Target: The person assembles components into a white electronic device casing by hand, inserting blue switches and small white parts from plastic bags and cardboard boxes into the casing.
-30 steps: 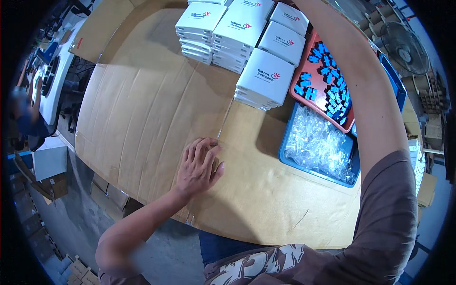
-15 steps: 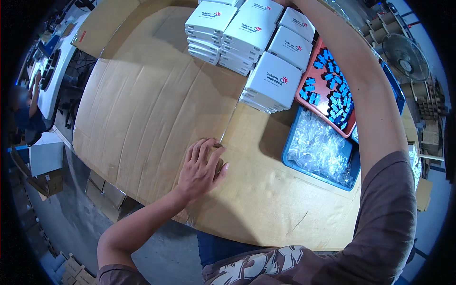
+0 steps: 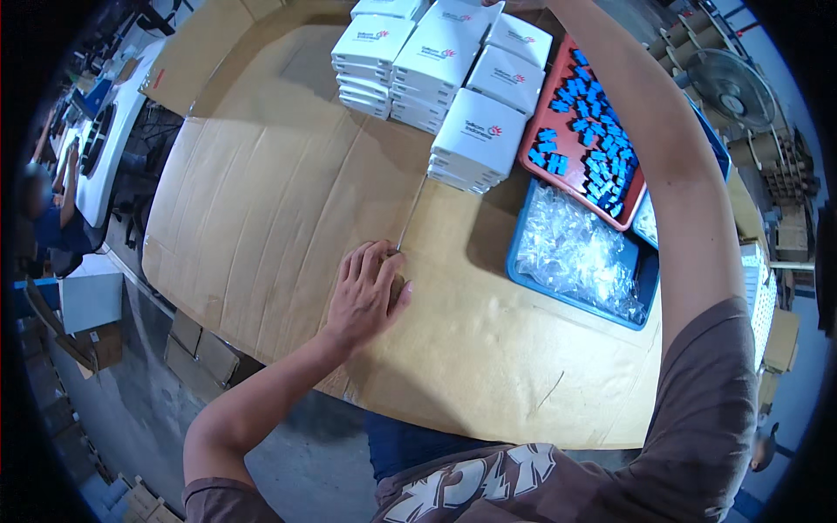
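Reaching up toward the far edge of the cardboard-covered table, the right hand was mostly cut off at the top of the view, so all I got was a bit of finger by the back edge of a white box. Honestly couldn't tell if it was gripping that box or just touching it. The box sat in the middle row of the white stacks, right of centre along the far edge. It lay flat, printed face up, lettering running roughly left to right and readable from the near edge. As for a long axis, it looked pretty much square at that slant, so I couldn't pick one.

Left hand was down near the near edge, fingers loosely curled and pointing away toward the stacks, thumb apart from them, right over a seam in the cardboard. No clue if anything was under the palm, that part was hidden.

Over by the right edge, a red tray of blue-and-black clips overlapped the far part of a blue bin with clear plastic bags in it.
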A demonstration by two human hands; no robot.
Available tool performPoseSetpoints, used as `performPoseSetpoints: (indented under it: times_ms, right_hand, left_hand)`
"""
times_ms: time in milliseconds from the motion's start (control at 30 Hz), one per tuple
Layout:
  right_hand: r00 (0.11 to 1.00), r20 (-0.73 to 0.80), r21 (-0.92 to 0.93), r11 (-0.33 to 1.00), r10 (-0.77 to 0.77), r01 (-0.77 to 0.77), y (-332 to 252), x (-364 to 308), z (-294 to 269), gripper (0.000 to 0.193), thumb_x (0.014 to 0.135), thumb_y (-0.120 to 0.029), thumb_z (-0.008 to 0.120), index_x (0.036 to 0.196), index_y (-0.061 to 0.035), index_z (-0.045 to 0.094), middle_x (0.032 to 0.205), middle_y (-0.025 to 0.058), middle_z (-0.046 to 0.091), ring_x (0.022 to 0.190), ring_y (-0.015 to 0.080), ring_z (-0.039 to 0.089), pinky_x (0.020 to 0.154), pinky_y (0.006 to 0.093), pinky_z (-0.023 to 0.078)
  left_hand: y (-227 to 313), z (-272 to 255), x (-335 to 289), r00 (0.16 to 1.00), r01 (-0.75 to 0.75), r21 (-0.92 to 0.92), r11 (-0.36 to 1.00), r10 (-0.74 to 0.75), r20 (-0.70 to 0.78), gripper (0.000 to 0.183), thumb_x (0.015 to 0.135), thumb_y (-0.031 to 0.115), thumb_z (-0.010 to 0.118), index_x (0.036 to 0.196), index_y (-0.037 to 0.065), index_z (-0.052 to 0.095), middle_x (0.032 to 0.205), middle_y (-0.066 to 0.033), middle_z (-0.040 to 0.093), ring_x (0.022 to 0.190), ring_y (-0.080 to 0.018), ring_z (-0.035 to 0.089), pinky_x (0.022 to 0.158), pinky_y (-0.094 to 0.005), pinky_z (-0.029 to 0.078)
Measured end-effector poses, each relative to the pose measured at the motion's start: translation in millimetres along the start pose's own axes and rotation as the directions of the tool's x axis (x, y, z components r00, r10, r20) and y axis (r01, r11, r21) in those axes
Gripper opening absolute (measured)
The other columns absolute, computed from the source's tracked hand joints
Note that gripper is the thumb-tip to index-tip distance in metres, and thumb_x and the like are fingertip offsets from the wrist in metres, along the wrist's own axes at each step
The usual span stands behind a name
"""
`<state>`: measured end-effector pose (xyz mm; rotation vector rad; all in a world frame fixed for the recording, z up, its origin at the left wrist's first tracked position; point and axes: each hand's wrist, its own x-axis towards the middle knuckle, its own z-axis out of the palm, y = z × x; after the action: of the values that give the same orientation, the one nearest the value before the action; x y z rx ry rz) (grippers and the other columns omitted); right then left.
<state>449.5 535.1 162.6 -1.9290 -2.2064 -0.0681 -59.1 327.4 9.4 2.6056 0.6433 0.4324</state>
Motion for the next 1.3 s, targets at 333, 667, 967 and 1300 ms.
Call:
performPoseSetpoints:
  times_ms: [333, 667, 967, 1300]
  right_hand:
    - [0.883, -0.468, -0.009, 1.0, -0.029, 0.029, -157.6, -200.8, -156.2, 0.042, 0.083, -0.021, 0.076, 0.122, -0.0092, 0.068, 0.132, 0.0242, 0.063, 0.108, 0.0438, 0.065, 0.09, 0.051, 0.054]
    - [0.556, -0.732, -0.286, 0.919, -0.393, 0.272, -295.0, -384.2, -208.1, 0.03, 0.083, 0.005, 0.077, 0.11, -0.007, 0.072, 0.117, 0.0121, 0.066, 0.115, 0.0326, 0.072, 0.09, 0.0401, 0.064]
    - [0.722, -0.001, 0.95, -0.224, 0.692, 0.217, -366.5, -484.7, -134.9, 0.027, 0.103, -0.009, 0.064, 0.127, 0.0029, 0.062, 0.112, 0.0068, 0.068, 0.104, 0.0172, 0.068, 0.097, 0.041, 0.062]
    - [0.739, 0.012, 0.928, -0.282, 0.674, 0.242, -372.3, -553.5, -75.6, 0.036, 0.102, -0.014, 0.067, 0.135, 0.0018, 0.063, 0.124, 0.0073, 0.071, 0.113, 0.0186, 0.067, 0.099, 0.0407, 0.055]
  left_hand:
    - [7.4, -0.1, -11.8, 0.996, -0.021, 0.043, 0.999, 0.025, -0.091, 0.04, 0.094, 0.025, 0.067, 0.127, 0.004, 0.058, 0.131, -0.017, 0.057, 0.125, -0.0362, 0.054, 0.108, -0.0487, 0.041]
    - [8.8, 12.4, -19.4, 0.981, -0.075, 0.112, 0.991, 0.093, -0.171, 0.037, 0.095, 0.024, 0.065, 0.126, 0.004, 0.058, 0.129, -0.017, 0.06, 0.12, -0.0375, 0.057, 0.105, -0.0478, 0.044]
    - [82.2, 26.7, -41.0, 0.926, 0.021, 0.139, 0.99, 0.033, -0.377, 0.031, 0.098, 0.018, 0.062, 0.126, 0.004, 0.059, 0.127, -0.0194, 0.061, 0.119, -0.0389, 0.058, 0.103, -0.0483, 0.047]
    - [229.4, 39.6, -76.1, 0.879, 0.439, -0.898, -0.02, -0.196, 0.434, 0.056, 0.108, 0.05, 0.048, 0.137, 0.002, 0.056, 0.124, -0.0126, 0.067, 0.103, -0.0245, 0.07, 0.096, -0.0398, 0.054]
